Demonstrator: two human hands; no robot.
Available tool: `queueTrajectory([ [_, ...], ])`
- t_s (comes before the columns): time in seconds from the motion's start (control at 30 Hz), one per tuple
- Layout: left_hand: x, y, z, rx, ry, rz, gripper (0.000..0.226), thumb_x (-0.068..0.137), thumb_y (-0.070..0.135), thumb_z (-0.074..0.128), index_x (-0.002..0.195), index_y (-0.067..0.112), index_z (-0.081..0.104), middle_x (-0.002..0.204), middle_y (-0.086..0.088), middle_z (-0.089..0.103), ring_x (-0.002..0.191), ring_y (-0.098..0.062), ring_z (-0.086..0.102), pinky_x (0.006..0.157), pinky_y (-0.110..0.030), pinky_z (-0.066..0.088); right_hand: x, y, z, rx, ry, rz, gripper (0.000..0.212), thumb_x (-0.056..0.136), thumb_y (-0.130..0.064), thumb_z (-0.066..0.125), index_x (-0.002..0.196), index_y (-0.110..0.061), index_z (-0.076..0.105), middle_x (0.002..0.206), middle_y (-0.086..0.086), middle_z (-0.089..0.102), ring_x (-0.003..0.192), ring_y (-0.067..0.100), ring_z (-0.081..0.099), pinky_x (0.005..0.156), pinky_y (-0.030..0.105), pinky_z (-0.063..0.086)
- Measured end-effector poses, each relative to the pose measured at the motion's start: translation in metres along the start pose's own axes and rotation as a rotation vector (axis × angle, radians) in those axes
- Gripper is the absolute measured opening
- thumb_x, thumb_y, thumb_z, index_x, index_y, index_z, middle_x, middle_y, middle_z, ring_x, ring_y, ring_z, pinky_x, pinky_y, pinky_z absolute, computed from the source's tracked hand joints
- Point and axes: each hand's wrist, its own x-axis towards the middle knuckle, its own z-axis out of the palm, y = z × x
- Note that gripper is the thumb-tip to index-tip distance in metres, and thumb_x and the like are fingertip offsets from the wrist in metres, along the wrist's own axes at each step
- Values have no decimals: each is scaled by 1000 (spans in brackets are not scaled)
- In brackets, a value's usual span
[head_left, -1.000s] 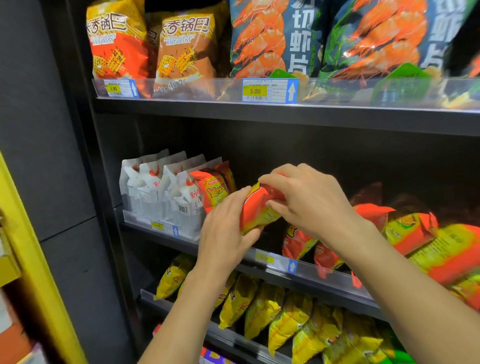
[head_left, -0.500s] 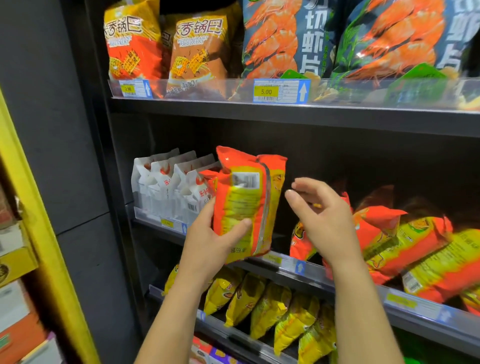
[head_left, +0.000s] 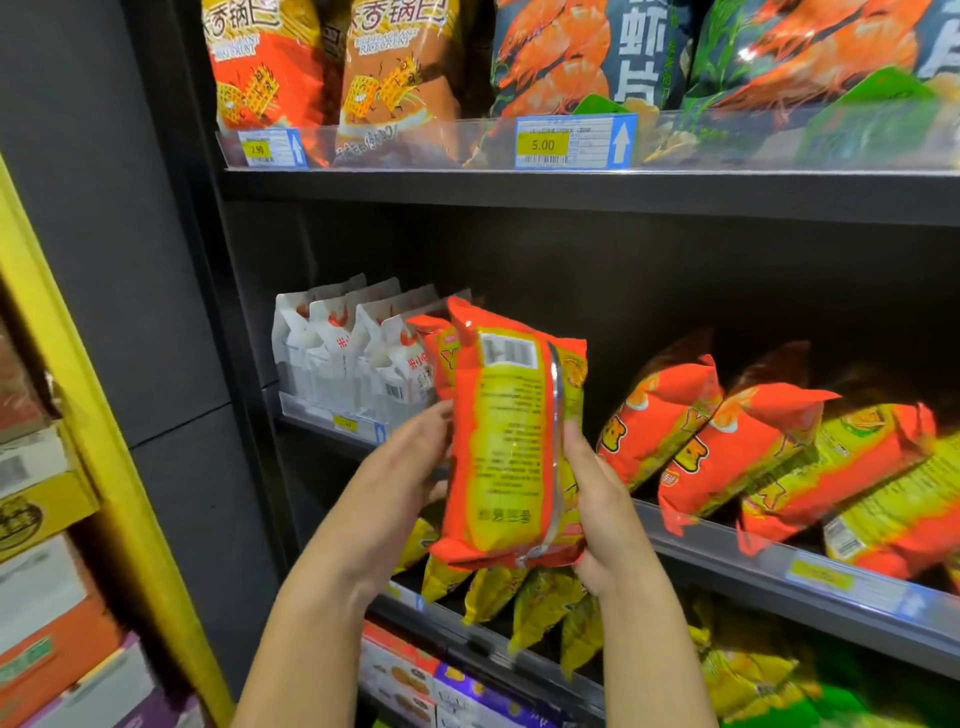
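Note:
An orange and yellow snack bag (head_left: 511, 441) stands upright in front of the middle shelf (head_left: 753, 564), its back with the barcode facing me. My left hand (head_left: 410, 478) grips its left edge and my right hand (head_left: 597, 499) grips its right edge and lower corner. Most of my fingers are hidden behind the bag. A second bag of the same kind (head_left: 436, 353) stands just behind it on the shelf.
White snack bags (head_left: 343, 353) stand at the shelf's left end. Several orange bags (head_left: 727, 441) lie tilted to the right. Rice crust bags (head_left: 332, 78) and shrimp chip bags (head_left: 597, 57) fill the top shelf, yellow bags (head_left: 540, 603) the lower one. A yellow frame (head_left: 104, 441) stands left.
The bag went from tilted on the shelf to upright, lifted by my left hand. My right hand let go, then came back and took hold of its right edge.

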Motion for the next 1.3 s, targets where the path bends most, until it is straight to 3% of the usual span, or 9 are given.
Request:
queueTrajectory([
  [0.2,1,9,-6,-380,163,-111,77,87,70,47,143,18,58,131,-6,74,122,-25,71,102,-48,52,3,17,2,244,6,158,57,95,-59,57,132,-19,72,131,17,72,122,36,70,111,60,47],
  [0.33,-3,12,-6,-253,117,-101,69,89,69,46,140,24,59,127,-1,76,118,-21,73,100,-47,53,4,17,4,159,26,168,52,96,-59,58,130,-22,73,126,14,75,117,33,73,109,60,49],
  [0.47,-6,11,0,26,-10,-114,48,96,71,51,135,46,66,132,9,74,122,-16,71,108,-49,50,1,12,11,-49,-6,93,45,102,-56,53,132,-26,69,120,5,78,113,25,75,107,57,53],
  [0.6,1,-2,6,263,115,-126,65,79,89,59,135,56,55,126,17,74,111,-14,75,104,-52,55,-2,7,18,-102,-27,102,51,102,-62,43,134,-30,67,121,2,78,115,22,74,109,53,53],
  [0.8,-4,-18,1,-194,120,-252,59,90,65,56,132,26,70,119,-9,79,107,-29,77,92,-44,60,-5,0,0,-27,-13,98,76,99,-73,25,130,-17,65,119,16,77,116,37,72,105,61,53],
  [0.9,-4,-28,-1,-255,100,-259,73,84,70,56,138,23,67,127,-14,75,117,-33,73,107,-52,52,-7,-1,-3,-53,-35,58,80,94,-74,30,133,-13,64,117,14,77,110,31,74,100,56,58],
  [1.03,-2,-29,4,-154,126,-129,67,88,64,58,142,26,61,130,-10,74,116,-31,74,103,-51,53,-14,-2,-1,-207,-130,-26,62,91,-68,42,130,-25,65,120,-3,78,115,16,73,101,46,58],
  [1.17,-4,-26,4,119,100,16,55,92,61,68,142,43,53,133,6,72,121,-20,72,104,-57,54,-17,0,-2,-371,-173,-103,54,91,-51,75,137,-26,62,127,-4,75,118,17,72,102,47,57],
  [1.3,-7,-23,-2,244,30,114,63,89,28,78,145,35,50,133,7,72,123,-15,70,103,-46,56,-16,4,-15,-462,-154,-165,58,88,-29,84,139,-25,58,129,-7,73,121,13,69,102,44,57],
])
